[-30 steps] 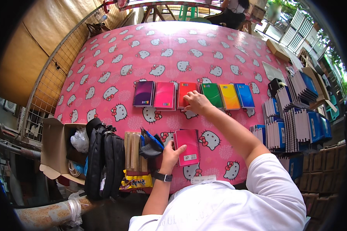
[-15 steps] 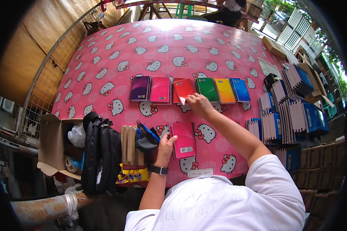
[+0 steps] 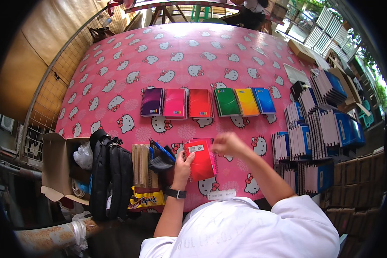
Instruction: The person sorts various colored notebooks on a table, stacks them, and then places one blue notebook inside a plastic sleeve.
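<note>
My left hand (image 3: 183,169), a dark watch on its wrist, grips the left edge of a red spiral notebook (image 3: 201,163) with the thumb on top; a white label is on its cover. Under it a pink notebook (image 3: 215,161) peeks out at the top and right. Close to their upper right is my right hand (image 3: 228,145), blurred by motion, its fingers not clear. Farther off lies a row of spiral notebooks: purple (image 3: 152,102), pink (image 3: 175,103), red (image 3: 200,103), green (image 3: 226,102), yellow (image 3: 247,102) and blue (image 3: 263,100).
Stacks of blue-covered notebooks (image 3: 327,133) fill the right side of the pink patterned table (image 3: 159,64). At left are an open cardboard box (image 3: 53,161), a black bag (image 3: 116,176), a bundle of brown-edged pads (image 3: 141,167) and a yellow packet (image 3: 146,199). A white strip (image 3: 222,194) lies near my shirt.
My right hand has come back from the row toward my left hand. A red notebook now lies over the pink one, held by my left hand.
</note>
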A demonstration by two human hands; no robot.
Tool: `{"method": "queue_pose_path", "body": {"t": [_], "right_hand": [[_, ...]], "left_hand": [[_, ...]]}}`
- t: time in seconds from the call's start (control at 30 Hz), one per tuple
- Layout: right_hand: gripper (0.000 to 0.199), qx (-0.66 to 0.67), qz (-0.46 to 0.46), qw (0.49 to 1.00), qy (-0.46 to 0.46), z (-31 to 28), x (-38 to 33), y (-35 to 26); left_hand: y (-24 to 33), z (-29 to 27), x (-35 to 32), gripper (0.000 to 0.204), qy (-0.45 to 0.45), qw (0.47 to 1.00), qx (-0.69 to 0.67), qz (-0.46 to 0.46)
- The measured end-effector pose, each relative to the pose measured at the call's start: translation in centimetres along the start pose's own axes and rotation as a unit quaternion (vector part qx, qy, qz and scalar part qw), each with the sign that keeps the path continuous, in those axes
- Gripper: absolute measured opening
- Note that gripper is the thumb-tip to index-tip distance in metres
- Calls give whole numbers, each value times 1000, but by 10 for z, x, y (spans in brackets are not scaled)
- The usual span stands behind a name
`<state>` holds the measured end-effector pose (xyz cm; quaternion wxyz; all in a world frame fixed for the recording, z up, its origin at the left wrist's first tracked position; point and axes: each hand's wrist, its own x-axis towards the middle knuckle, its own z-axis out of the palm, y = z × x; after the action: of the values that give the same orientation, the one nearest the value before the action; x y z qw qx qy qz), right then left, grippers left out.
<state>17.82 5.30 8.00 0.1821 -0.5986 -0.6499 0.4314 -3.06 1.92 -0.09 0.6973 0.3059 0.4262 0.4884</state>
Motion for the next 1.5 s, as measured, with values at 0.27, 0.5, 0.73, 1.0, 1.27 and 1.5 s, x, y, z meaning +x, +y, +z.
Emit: {"method": "queue_pose_path", "body": {"t": [0.27, 0.5, 0.73, 1.0, 1.27, 1.5], "right_hand": [[28, -419, -146, 856, 267, -61, 70, 69], [13, -136, -149, 896, 397, -79, 50, 46], [19, 169, -174, 968, 61, -82, 0, -20], [17, -140, -235, 900, 339, -23, 69, 26], [71, -352, 237, 842, 334, -112, 80, 64], [66, -378, 233, 856, 264, -110, 92, 76]], "left_hand": [[1, 7, 0, 31, 28, 997, 73, 28], [-2, 7, 2, 27, 43, 997, 51, 28], [3, -2, 3, 33, -13, 998, -61, -22], [11, 17, -6, 54, 1, 982, 180, 52], [4, 15, -5, 56, 23, 986, 153, 62], [5, 20, -9, 58, 22, 989, 136, 51]]}}
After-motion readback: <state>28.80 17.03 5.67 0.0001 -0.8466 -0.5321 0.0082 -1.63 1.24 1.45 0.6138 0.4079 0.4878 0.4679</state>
